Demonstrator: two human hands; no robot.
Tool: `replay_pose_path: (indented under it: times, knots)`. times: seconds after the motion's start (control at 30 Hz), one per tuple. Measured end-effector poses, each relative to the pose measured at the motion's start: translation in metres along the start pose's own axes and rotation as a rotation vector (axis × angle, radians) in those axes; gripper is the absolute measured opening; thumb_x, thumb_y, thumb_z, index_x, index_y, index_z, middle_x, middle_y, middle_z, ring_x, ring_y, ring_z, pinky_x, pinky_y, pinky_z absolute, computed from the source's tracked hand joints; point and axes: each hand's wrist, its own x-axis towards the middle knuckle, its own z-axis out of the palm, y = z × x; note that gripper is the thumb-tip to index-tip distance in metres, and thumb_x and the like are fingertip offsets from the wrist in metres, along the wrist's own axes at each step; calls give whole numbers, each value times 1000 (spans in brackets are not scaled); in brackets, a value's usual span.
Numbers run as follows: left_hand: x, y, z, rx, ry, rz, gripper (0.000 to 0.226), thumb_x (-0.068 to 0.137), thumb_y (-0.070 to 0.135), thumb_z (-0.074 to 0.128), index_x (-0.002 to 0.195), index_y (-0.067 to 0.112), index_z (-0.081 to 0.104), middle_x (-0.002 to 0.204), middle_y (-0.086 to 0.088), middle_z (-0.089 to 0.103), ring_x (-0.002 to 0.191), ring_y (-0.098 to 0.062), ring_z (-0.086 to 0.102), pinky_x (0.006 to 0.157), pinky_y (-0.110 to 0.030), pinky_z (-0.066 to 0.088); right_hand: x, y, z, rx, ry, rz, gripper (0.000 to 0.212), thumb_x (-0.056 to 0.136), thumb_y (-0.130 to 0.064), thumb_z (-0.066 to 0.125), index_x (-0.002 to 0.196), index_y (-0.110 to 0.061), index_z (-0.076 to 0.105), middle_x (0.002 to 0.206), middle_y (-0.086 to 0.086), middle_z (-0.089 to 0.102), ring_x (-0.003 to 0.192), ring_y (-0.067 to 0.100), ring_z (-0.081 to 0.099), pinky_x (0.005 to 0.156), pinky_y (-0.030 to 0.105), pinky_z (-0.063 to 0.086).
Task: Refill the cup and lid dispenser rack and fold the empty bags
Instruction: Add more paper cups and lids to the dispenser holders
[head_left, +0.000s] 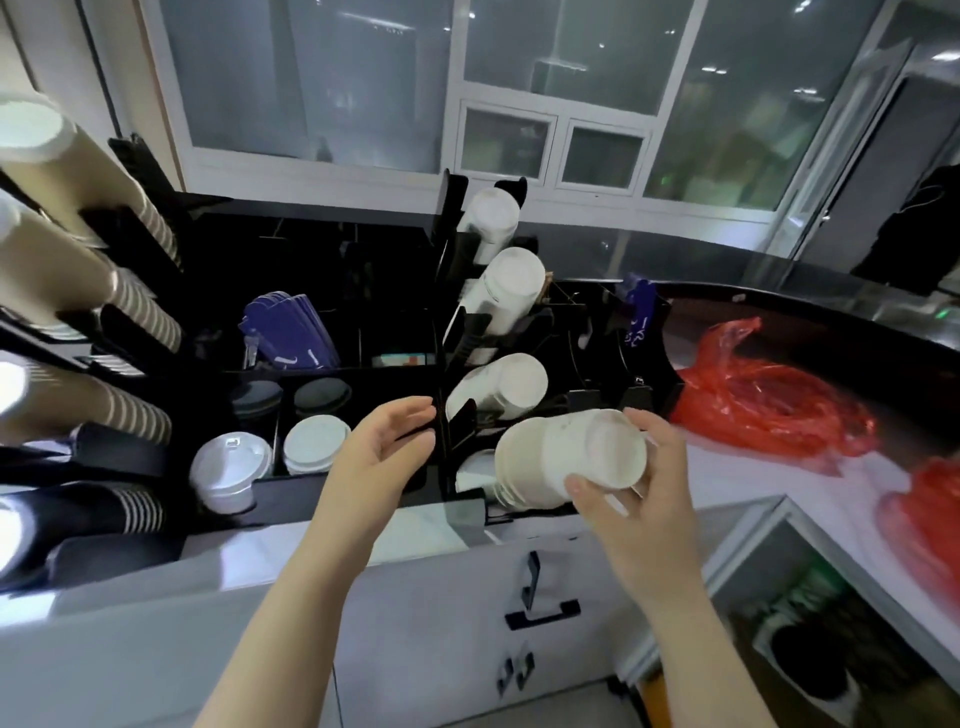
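While the right hand (631, 470) is gripping a stack of white paper cups (566, 457) by its closed bottom end, thumb and fingers curled round the rim, the stack is lying on its side with its far end entering the lowest slot of the black dispenser rack (452, 332).

Left hand (387, 439): hovering just left of the rack's upright divider, fingers loosely extended, holding nothing.

Upper slots of the rack: three further white cup stacks (501, 296) are leaning out, bottoms toward the camera.

Left of the rack: a black lid tray (291, 499) is holding white lids (314, 441) in its near compartments and dark lids (322, 397) behind them; a bundle of blue sleeves (291, 332) is standing further back.

Far left edge: ribbed tan and black cups (119, 312) are sitting in another holder, blurred.

Right of the rack: crumpled red plastic bags (769, 405) are lying on the white counter (727, 483), well apart from both hands.

Below the counter edge: white cabinet fronts with black handles (540, 616) are showing.
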Motion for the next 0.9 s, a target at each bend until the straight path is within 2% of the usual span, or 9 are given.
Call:
replay_pose_path:
  times: [0.13, 0.3, 0.37, 0.43, 0.53, 0.63, 0.73, 0.9]
  knots:
    - [-4, -4, -7, -6, 41, -32, 30, 94, 8, 55, 115, 29, 62, 117, 11, 67, 113, -5, 60, 103, -36, 45, 1, 9, 12, -132, -46, 44, 71, 72, -14, 80, 116, -52, 39, 112, -34, 50, 106, -4, 53, 81, 10, 48]
    - [-3, -7, -17, -10, 87, -51, 29, 94, 8, 55, 112, 29, 63, 113, 12, 68, 111, -5, 61, 101, -34, 47, 9, 14, 23, -255, -45, 120, 67, 74, -28, 78, 111, -57, 31, 107, -40, 48, 99, -12, 51, 71, 15, 42]
    - [-1, -9, -20, -10, 97, -52, 29, 94, 9, 55, 112, 30, 63, 111, 13, 69, 110, -5, 61, 99, -33, 47, 10, 16, 26, -307, -63, 136, 66, 74, -29, 78, 112, -53, 30, 106, -37, 49, 99, -12, 50, 69, 15, 40]
    - [1, -11, -22, -10, 101, -56, 28, 94, 9, 55, 111, 30, 64, 109, 15, 69, 110, -4, 61, 98, -32, 48, 10, 19, 28, -351, -94, 161, 67, 73, -26, 79, 113, -48, 30, 105, -28, 51, 98, -4, 52, 68, 15, 40]
    - [6, -13, -23, 2, 105, -66, 28, 94, 10, 55, 110, 31, 64, 109, 14, 69, 110, -5, 61, 97, -33, 48, 15, 22, 28, -432, -157, 166, 70, 69, -20, 78, 118, -41, 33, 112, -18, 50, 99, 6, 51, 73, 20, 41]
    - [11, -17, -23, 14, 99, -74, 27, 95, 11, 54, 110, 31, 64, 111, 12, 69, 112, -7, 61, 96, -32, 49, 22, 26, 23, -664, -243, 96, 73, 70, -17, 79, 130, -31, 39, 126, -10, 41, 114, 13, 42, 87, 23, 35]
    - [15, -21, -21, 17, 84, -85, 27, 95, 11, 54, 109, 32, 64, 110, 12, 69, 111, -8, 61, 96, -33, 49, 26, 29, 24, -838, -243, 54, 70, 68, -26, 84, 127, -26, 46, 124, -7, 42, 114, 16, 39, 86, 25, 35]
    - [23, -23, -16, 43, 67, -93, 27, 95, 13, 54, 109, 33, 65, 109, 15, 70, 110, -7, 61, 93, -30, 49, 32, 34, 44, -967, -310, 51, 67, 69, -32, 84, 122, -25, 43, 118, -6, 44, 108, 18, 45, 86, 32, 42]
